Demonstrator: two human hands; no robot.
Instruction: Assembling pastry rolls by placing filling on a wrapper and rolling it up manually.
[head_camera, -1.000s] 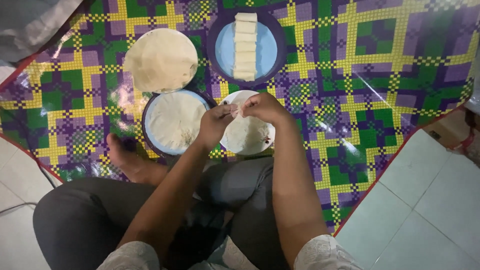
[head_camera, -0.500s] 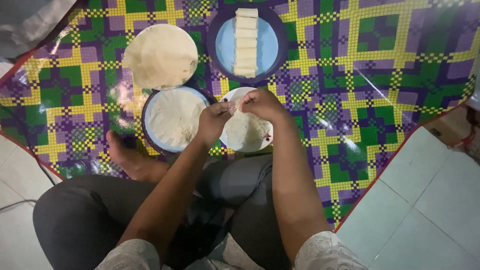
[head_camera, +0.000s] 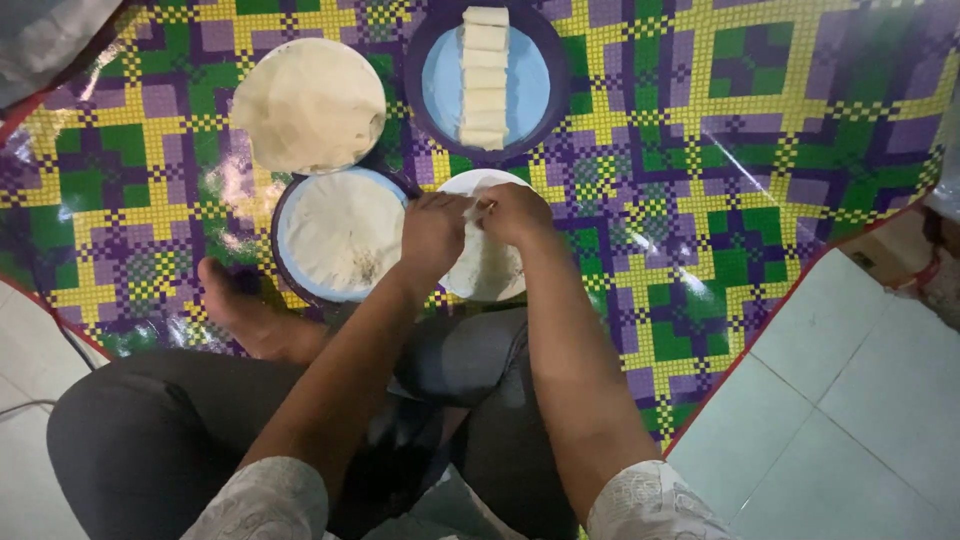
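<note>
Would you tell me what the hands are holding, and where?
Both hands, left hand and right hand, pinch the far edge of a thin pale wrapper on the white plate.

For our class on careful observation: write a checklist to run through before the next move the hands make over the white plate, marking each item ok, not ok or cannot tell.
1. Both hands on the wrapper: left hand and right hand meet over it: ok.
2. Wrapper lies on the white plate: ok.
3. Filling inside the wrapper: hidden by the hands: cannot tell.
4. Room on the blue plate beside the row of rolls: ok.
5. Stack of wrappers within reach: ok.
6. Bowl of flour upright: ok.
</note>
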